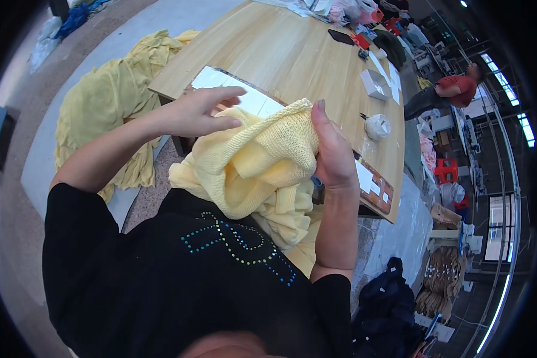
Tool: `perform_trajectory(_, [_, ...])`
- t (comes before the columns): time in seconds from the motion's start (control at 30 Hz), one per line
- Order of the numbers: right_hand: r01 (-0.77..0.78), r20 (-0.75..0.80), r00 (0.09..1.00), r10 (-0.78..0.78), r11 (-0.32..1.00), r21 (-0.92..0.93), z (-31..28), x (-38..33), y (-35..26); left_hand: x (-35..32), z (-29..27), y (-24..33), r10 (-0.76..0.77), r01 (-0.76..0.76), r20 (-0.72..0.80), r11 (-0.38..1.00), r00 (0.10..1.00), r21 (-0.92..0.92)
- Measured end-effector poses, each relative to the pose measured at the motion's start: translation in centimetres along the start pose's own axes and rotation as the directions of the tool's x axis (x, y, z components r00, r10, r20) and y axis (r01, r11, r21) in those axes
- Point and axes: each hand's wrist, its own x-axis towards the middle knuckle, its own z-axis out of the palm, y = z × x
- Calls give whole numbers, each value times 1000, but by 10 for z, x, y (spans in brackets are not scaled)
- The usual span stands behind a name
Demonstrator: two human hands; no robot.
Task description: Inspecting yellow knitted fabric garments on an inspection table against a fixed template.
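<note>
A pale yellow knitted garment (262, 155) hangs bunched between my hands, in front of my body at the near edge of the table. My right hand (334, 149) grips its right side, thumb up along the knit and the other fingers mostly hidden behind. Over the garment's upper left side is my left hand (206, 112), its thumb and fingers apart, with nothing visibly held between them. The garment's rolled edge runs from beside my left hand up to my right hand. Its lower folds drop toward my lap.
A wooden table (250, 42) carries a white board (227, 80), a phone (340, 37), an open white box (376, 85) and a wrapped white roll (377, 126). Yellow garments (107, 89) lie piled at left. Dark clothing (388, 304) is at lower right. A person (450, 89) stands beyond the table.
</note>
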Motion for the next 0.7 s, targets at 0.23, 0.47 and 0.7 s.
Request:
perform_trajectory(0.23, [-74,53,995,85,982,-175,3,11,16,20,12,46,-45,51,24,819,999,-572])
perform_trajectory(0.47, [-82,65,993,95,981,-176,-12,14,22,24,11,38,-191,132,6,655,982,-744])
perform_trajectory(0.7, [63,101,994,-46,984,-169,-25,36,-2,27,-29,78,170,-142,-173,976,970,163])
